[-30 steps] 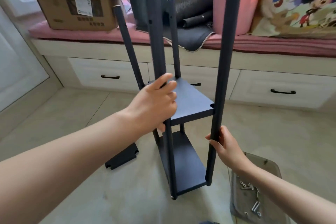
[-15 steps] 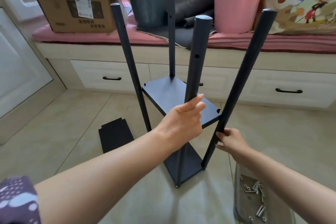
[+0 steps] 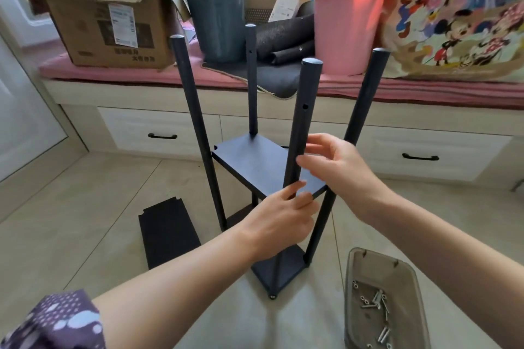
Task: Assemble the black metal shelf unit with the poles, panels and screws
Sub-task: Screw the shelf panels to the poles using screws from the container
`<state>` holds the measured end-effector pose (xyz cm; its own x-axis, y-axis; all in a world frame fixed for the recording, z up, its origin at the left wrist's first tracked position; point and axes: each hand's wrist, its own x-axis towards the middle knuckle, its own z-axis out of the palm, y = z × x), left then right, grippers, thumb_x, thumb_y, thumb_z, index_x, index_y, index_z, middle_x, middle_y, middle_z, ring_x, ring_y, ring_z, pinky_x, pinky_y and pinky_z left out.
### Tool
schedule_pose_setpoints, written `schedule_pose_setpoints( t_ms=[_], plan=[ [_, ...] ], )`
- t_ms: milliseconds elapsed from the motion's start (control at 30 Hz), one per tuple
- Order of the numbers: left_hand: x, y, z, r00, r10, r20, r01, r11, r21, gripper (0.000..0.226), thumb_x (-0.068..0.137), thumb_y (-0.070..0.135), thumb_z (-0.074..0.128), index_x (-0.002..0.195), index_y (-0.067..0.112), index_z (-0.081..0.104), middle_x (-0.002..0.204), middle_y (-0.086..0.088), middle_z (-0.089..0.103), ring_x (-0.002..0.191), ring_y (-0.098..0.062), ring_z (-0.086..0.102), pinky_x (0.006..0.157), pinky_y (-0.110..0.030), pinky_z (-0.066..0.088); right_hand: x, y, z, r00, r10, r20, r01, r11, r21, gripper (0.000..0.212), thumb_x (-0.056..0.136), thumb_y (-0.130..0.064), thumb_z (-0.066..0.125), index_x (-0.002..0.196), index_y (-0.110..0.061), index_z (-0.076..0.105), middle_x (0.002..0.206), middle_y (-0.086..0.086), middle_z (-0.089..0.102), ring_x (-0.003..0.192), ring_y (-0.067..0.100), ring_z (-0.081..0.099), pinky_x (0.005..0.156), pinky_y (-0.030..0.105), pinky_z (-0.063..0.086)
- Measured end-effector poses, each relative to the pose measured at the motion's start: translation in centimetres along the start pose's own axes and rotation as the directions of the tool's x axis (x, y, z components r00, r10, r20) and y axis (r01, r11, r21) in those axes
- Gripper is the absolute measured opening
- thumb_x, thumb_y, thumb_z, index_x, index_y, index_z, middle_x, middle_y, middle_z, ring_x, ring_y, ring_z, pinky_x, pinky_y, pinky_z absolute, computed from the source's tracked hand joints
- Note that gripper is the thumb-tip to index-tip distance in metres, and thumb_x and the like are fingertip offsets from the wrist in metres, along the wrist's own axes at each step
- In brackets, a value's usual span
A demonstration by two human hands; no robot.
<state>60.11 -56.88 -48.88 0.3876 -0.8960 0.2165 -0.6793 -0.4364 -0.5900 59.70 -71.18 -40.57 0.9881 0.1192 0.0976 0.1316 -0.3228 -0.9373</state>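
The black shelf unit (image 3: 256, 167) is standing upright on the tiled floor (image 3: 85, 201), four poles carrying two panels. The left hand (image 3: 279, 221) is grasping the nearest pole (image 3: 302, 119) just below the upper panel (image 3: 255, 163). The right hand (image 3: 337, 163) is hovering beside that pole, fingers released and spread. A spare panel (image 3: 168, 232) is lying to the left; a tray (image 3: 382, 300) holding screws (image 3: 375, 303) is sitting to the right.

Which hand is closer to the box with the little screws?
Right. The right hand is up by the near pole, above the screw tray; the left hand, at the same pole, is further left.
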Motion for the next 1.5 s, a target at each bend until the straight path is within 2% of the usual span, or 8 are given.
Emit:
schedule_pose_setpoints(
  t_ms=[133,233,433,733,933,1033,1200,1500],
  plan=[
    [-3.2,0.2,0.4,0.980,-0.091,-0.176,0.063,0.985,-0.159,0.012,0.083,0.005,0.066,0.076,0.015,0.065,0.085,-0.002,0.059,0.086,-0.022,0.050,0.084,-0.034,0.052,0.6,0.7,1.6,1.000,0.009,-0.009,-0.009,0.999,-0.032,0.030,0.094,-0.025,0.065,0.122,-0.021,0.058,0.114,-0.005,0.066,0.101,0.006,0.064,0.084,0.022,0.051],
    [-4.9,-1.3,0.7,0.940,-0.340,-0.023,0.313,0.890,-0.332,0.008,0.079,0.013,0.075,0.085,0.015,0.069,0.087,-0.002,0.063,0.083,-0.023,0.059,0.066,-0.033,0.051,0.8,1.2,2.1,1.000,0.014,-0.013,-0.014,1.000,-0.023,0.027,0.096,-0.025,0.062,0.122,-0.018,0.058,0.114,-0.002,0.066,0.105,0.013,0.065,0.094,0.035,0.054],
    [-3.8,-1.6,0.5,0.644,-0.552,0.529,0.734,0.251,-0.631,0.053,0.088,0.047,0.071,0.134,0.029,0.051,0.129,0.013,0.056,0.116,-0.007,0.054,0.097,-0.030,0.050,0.0,1.5,2.5,0.999,-0.045,-0.009,0.045,0.999,-0.008,0.027,0.096,-0.021,0.061,0.122,-0.014,0.059,0.111,0.001,0.067,0.105,0.016,0.066,0.095,0.042,0.055],
    [-0.8,1.3,1.0,0.517,-0.673,0.529,0.713,-0.005,-0.701,0.045,0.095,0.033,0.068,0.136,0.027,0.052,0.116,0.000,0.067,0.109,-0.022,0.064,0.097,-0.043,0.052,-0.4,2.8,-1.5,0.999,-0.047,-0.026,0.043,0.991,-0.124,0.020,0.095,-0.024,0.063,0.112,-0.016,0.069,0.105,-0.003,0.072,0.101,0.010,0.067,0.095,0.039,0.055],
    [-3.0,1.2,0.5,0.545,-0.628,0.555,0.694,-0.034,-0.719,0.049,0.096,0.031,0.066,0.141,0.023,0.049,0.134,0.001,0.063,0.136,-0.026,0.050,0.111,-0.044,0.044,0.2,5.7,-7.6,0.936,0.310,-0.168,-0.340,0.920,-0.194,0.027,0.096,-0.038,0.058,0.101,-0.012,0.065,0.115,0.009,0.065,0.107,0.025,0.060,0.098,0.046,0.051],
    [-3.6,0.1,0.1,0.581,-0.572,0.578,0.708,0.005,-0.707,0.048,0.094,0.032,0.067,0.138,0.022,0.052,0.131,0.008,0.063,0.112,-0.011,0.064,0.093,-0.019,0.048,0.4,5.7,-7.6,0.972,0.223,-0.076,-0.233,0.961,-0.149,0.048,0.093,-0.030,0.065,0.137,-0.021,0.047,0.124,0.003,0.060,0.114,0.020,0.058,0.098,0.043,0.051],
    [-6.2,-2.1,-0.2,0.603,-0.456,0.655,0.745,0.027,-0.667,0.042,0.092,0.030,0.071,0.131,0.026,0.057,0.126,0.019,0.058,0.116,-0.001,0.055,0.095,-0.010,0.040,0.0,4.5,-6.6,0.996,0.087,0.034,-0.084,0.993,-0.078,0.029,0.097,-0.016,0.060,0.124,-0.024,0.055,0.110,0.002,0.070,0.105,0.019,0.067,0.091,0.042,0.056],
    [-11.2,-3.8,-0.4,0.340,-0.720,0.605,0.825,-0.080,-0.559,0.041,0.085,0.015,0.079,0.117,0.025,0.056,0.117,0.008,0.060,0.112,-0.013,0.058,0.095,-0.034,0.049,-2.8,2.3,-1.6,0.974,-0.040,0.221,0.071,0.988,-0.134,0.018,0.093,-0.018,0.066,0.107,-0.022,0.056,0.102,-0.001,0.067,0.089,0.018,0.071,0.084,0.043,0.059]
  ],
)
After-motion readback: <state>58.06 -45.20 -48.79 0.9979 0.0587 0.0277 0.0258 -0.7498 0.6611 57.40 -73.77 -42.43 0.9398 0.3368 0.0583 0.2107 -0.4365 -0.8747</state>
